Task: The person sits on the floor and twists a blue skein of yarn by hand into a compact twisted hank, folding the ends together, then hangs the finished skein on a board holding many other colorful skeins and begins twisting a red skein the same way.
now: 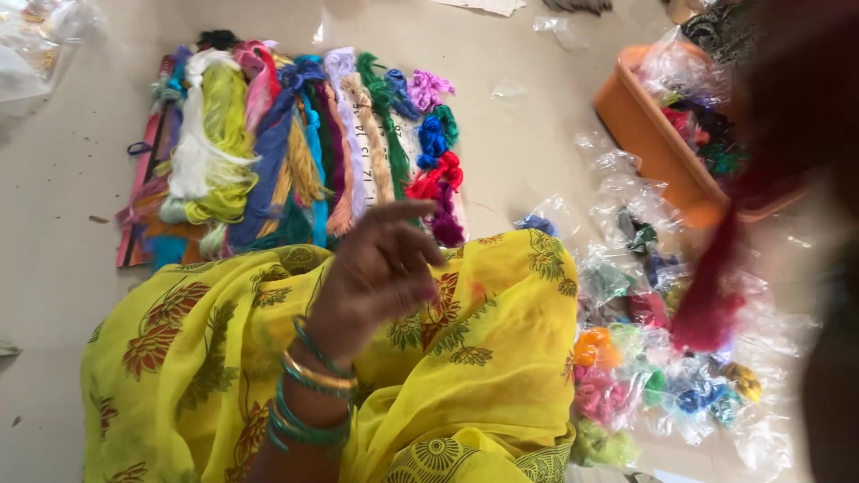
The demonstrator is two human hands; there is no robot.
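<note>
Head view: left hand (380, 268) raised over a lap draped in yellow patterned cloth (483, 349), amid coloured thread.

Fingers loosely spread and part curled, gripping nothing visible; green and gold bangles (313, 394) stacked on the wrist. Just beyond the fingertips, on the floor, a row of thread skeins (268, 152) laid side by side on a flat board: white, lime, blue, pink, green, purple, red. To the right, a heap of small clear packets of thread (662, 358) spread on the floor, near an orange tray (649, 139) holding more packets. Dark red tassel (711, 300) hanging blurred at the right edge, close to the lens; right hand out of frame.
</note>
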